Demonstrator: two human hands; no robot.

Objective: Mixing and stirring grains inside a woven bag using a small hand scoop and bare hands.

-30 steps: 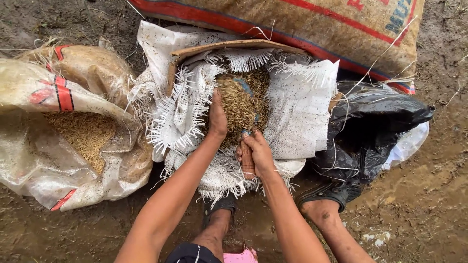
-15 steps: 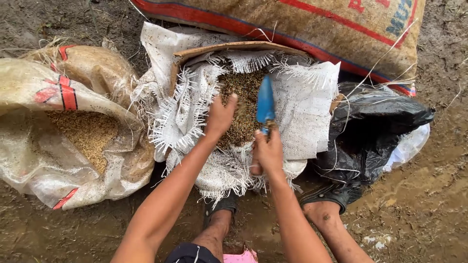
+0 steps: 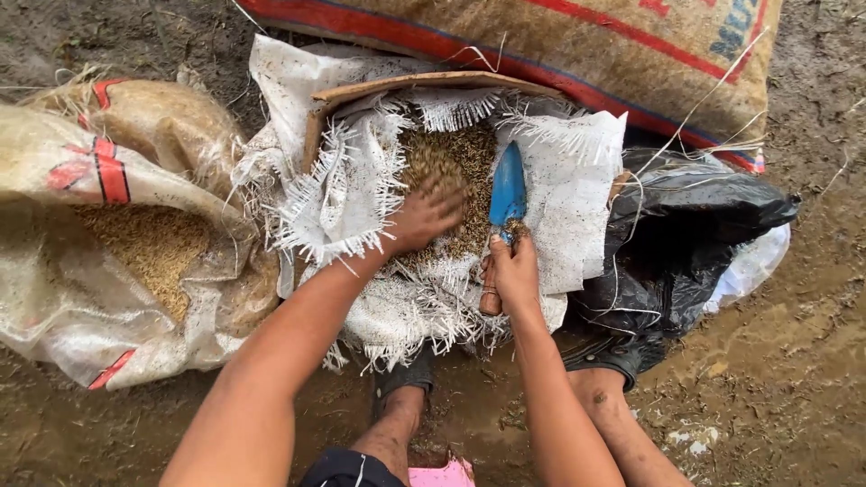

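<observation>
Reaching forward, my left hand [image 3: 424,216] lies spread on the grain [image 3: 451,162]; my right hand [image 3: 514,271] grips the blue trowel [image 3: 508,191] just beside it.

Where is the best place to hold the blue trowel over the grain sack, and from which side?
Probably the brown wooden handle, from the near side. The blue trowel stands with its blade pointing away over the grain and its handle toward the person. The right hand already wraps that handle, while the left hand rests in the grain, clear of the blade.
</observation>
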